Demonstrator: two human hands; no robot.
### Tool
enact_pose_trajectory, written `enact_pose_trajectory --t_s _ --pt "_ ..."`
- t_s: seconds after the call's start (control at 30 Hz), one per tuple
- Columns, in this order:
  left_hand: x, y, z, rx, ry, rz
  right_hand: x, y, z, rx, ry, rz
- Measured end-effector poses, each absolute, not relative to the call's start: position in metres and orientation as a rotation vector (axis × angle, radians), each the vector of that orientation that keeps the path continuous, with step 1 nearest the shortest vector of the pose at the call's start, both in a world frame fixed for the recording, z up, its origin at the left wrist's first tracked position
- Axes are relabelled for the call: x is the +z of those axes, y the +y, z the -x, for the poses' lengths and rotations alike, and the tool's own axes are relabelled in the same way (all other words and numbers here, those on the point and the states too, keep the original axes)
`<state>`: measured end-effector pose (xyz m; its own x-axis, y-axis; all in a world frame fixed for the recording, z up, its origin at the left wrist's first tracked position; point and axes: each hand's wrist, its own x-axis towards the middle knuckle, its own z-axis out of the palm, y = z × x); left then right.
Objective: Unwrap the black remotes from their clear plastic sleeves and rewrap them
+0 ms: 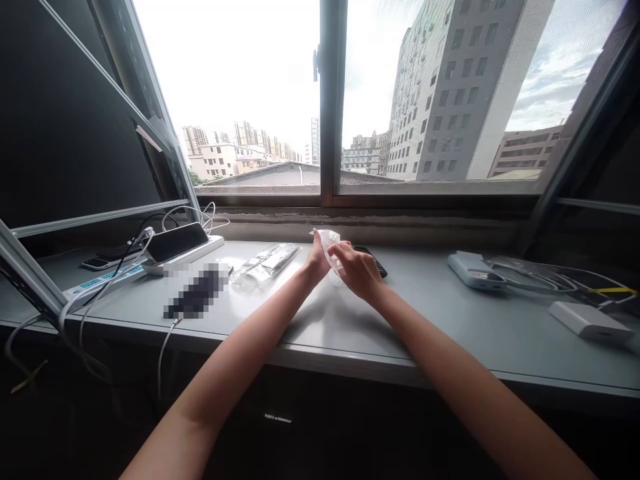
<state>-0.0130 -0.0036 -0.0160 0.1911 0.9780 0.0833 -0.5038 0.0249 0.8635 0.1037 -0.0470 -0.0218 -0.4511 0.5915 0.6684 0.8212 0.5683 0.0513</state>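
Both my hands meet above the middle of the grey desk (350,320) by the window. My left hand (316,261) and my right hand (356,268) are closed on a small clear plastic bag (330,241), which sticks up between them. My right fingers pinch its near side. A dark flat device (373,259) lies on the desk just behind my right hand, partly hidden by it. Left of my hands lie clear plastic packets (267,261) with dark contents.
At the left stand a white power strip (103,280), a phone (175,241) on a white stand, loose cables and a blurred patch (197,291). At the right lie a pale blue device (473,271), a white box (590,320) and more cables. The window frame (333,100) rises behind.
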Motion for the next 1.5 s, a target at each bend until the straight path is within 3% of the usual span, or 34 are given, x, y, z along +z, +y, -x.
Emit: enact_pose_trajectory --t_s 1.03,1.27,1.5 --pt "-0.024 -0.003 0.013 1.337 0.74 -1.011 -0.021 -0.044 -0.11 -0.523 -2.251 1.038" --pt "-0.012 -0.011 0.012 1.26 0.453 -0.91 -0.027 -0.037 -0.11 -0.512 -2.049 0.897" --pt "-0.003 -0.008 0.02 1.346 0.496 -0.744 -0.032 -0.041 -0.105 -0.538 -2.126 0.767"
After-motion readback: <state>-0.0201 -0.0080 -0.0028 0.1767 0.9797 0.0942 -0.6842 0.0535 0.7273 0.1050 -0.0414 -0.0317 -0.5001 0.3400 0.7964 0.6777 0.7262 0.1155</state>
